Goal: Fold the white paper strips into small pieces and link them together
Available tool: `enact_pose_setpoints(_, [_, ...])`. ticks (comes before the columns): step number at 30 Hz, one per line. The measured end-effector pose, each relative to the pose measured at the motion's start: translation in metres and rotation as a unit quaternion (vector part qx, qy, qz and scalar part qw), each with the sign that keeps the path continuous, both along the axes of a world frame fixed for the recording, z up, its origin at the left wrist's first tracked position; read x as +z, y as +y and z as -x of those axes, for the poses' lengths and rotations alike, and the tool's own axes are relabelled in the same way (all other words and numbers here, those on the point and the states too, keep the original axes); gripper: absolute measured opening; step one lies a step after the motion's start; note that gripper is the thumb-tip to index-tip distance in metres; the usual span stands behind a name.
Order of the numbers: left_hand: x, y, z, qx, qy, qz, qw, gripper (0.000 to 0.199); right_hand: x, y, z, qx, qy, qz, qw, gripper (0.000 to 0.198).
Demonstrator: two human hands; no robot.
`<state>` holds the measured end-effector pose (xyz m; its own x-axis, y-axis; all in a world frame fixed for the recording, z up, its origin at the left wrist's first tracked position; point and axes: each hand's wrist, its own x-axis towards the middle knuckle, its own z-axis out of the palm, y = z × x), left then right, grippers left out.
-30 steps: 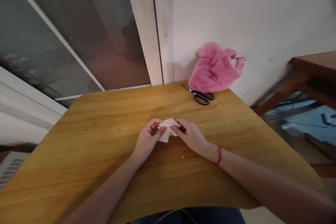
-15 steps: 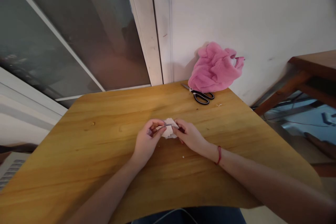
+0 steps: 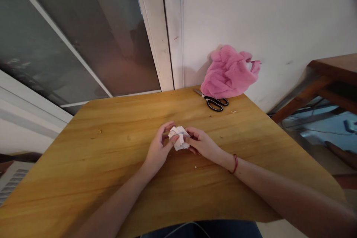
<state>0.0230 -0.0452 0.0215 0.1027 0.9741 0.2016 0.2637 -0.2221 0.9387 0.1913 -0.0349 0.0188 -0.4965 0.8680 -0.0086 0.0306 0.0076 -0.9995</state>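
Several small pieces of white paper (image 3: 180, 138), overlapping in a loose bunch, are held between my two hands above the middle of the wooden table (image 3: 117, 156). My left hand (image 3: 159, 147) grips the bunch from the left, its thumb pressed on the top pieces and its fingers curled behind. From the right, my right hand (image 3: 203, 143) pinches the same pieces between thumb and fingers. A red string bracelet (image 3: 235, 163) circles my right wrist. How the pieces lie underneath is hidden.
Black-handled scissors (image 3: 214, 103) lie at the table's back right, partly under a crumpled pink cloth (image 3: 230, 72) against the wall. Small white scraps (image 3: 233, 111) and a tiny crumb (image 3: 99, 131) dot the tabletop. A glass sliding door (image 3: 92, 37) stands behind.
My left fingers have shifted from pinching the upper edge of the paper pieces to holding them with the thumb on top. The bunch now looks more fanned out.
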Motion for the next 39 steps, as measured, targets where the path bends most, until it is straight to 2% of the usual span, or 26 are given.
enact_pose_setpoints(2, [0.001,0.002,0.0,-0.035,-0.058,0.062,0.996,0.033,0.0,0.001,-0.001,-0.003,-0.02,-0.01,1.0,0.023])
enact_pose_setpoints(4, [0.001,0.003,0.0,-0.021,-0.069,0.072,0.995,0.025,0.0,0.002,-0.002,-0.004,-0.036,-0.019,0.999,0.026])
enact_pose_setpoints(7, [0.0,0.002,0.001,0.009,-0.051,0.056,0.997,0.019,0.002,0.002,-0.003,0.0,-0.043,-0.027,0.999,0.032])
enact_pose_setpoints(9, [-0.002,0.001,0.0,0.017,-0.036,0.047,0.998,0.019,0.004,0.002,-0.004,-0.004,-0.075,-0.065,0.995,0.032])
enact_pose_setpoints(13, [-0.001,-0.003,-0.001,0.01,0.013,0.005,1.0,0.015,0.006,0.003,-0.006,-0.056,-0.195,-0.188,0.961,0.029])
enact_pose_setpoints(18, [0.002,0.0,0.001,0.007,0.086,-0.071,0.994,0.01,0.002,0.007,-0.009,-0.073,-0.241,-0.245,0.936,0.022])
enact_pose_setpoints(25, [-0.007,0.009,0.007,0.017,0.166,-0.059,0.984,0.013,0.001,0.011,-0.012,-0.07,-0.339,-0.246,0.905,0.02])
enact_pose_setpoints(30, [-0.005,0.007,0.008,0.008,0.186,-0.072,0.98,0.012,0.001,0.01,-0.013,-0.07,-0.338,-0.258,0.902,0.02])
enact_pose_setpoints(35, [0.001,0.005,0.008,0.014,0.182,-0.105,0.978,0.014,0.004,0.009,-0.014,-0.07,-0.294,-0.278,0.912,0.023])
enact_pose_setpoints(37, [0.001,0.004,0.008,0.011,0.194,-0.101,0.976,0.014,0.005,0.01,-0.016,-0.059,-0.311,-0.281,0.906,0.021])
enact_pose_setpoints(39, [-0.001,0.004,0.007,-0.008,0.213,-0.08,0.974,0.015,0.006,0.011,-0.016,-0.048,-0.36,-0.28,0.889,0.016])
